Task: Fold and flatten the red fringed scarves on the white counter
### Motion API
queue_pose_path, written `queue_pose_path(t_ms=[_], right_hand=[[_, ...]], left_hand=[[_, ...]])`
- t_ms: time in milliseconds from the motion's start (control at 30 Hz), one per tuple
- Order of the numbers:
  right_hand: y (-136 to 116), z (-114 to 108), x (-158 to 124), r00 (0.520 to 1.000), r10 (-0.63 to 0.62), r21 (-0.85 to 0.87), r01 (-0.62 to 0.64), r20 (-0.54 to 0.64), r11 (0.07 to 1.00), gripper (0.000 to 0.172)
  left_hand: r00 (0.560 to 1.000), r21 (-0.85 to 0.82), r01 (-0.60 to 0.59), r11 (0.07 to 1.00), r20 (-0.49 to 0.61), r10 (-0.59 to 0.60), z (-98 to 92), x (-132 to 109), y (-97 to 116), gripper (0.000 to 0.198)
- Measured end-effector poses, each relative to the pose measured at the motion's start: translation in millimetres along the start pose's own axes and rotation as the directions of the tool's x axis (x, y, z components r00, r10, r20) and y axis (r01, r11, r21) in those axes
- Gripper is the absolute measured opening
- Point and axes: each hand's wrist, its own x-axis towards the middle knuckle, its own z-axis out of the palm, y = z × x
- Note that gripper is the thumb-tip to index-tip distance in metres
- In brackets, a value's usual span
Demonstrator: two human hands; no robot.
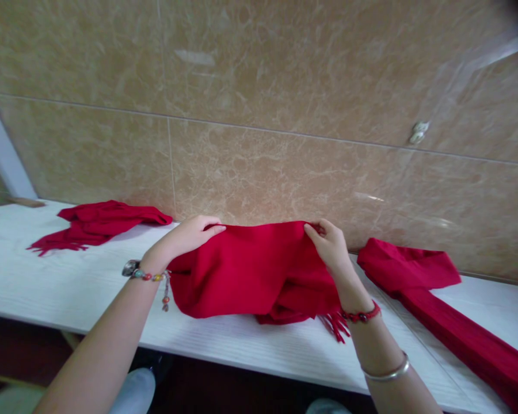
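A red scarf with a fringe at its lower right is stretched between my two hands over the white table. My left hand pinches its upper left corner, thumb on the near side. At the upper right corner, my right hand grips the cloth between thumb and fingers. The top edge runs almost straight from hand to hand. Below it the cloth hangs and bunches into folds on the table, hiding part of itself.
Another red scarf lies crumpled at the left of the white table. A third red scarf lies on the right, its long end running toward the near right edge. A tan tiled wall rises directly behind.
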Motion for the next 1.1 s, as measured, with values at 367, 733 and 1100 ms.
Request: queue_pose_path(t_ms=[367, 733, 1100], right_hand=[[-60.5, 31.9, -33.2, 0.829, -0.283, -0.056, 0.352, 0.482, 0.934, 0.026], [-31.9, -1.0, -11.4, 0.981, -0.139, -0.182, 0.163, 0.134, 0.97, 0.02], [-45.2, 15.0, -23.9, 0.888, -0.294, -0.117, 0.354, 0.354, 0.928, 0.037]], left_hand=[[0.98, -0.019, -0.199, 0.98, 0.016, 0.199, 16.3, -0.1, 42.2, 0.026], [0.988, 0.012, -0.087, 0.996, 0.131, 0.084, 17.7, 0.7, 3.6, 0.03], [0.992, -0.072, -0.123, 0.99, 0.033, 0.126, 20.1, 4.7, 25.5, 0.031]])
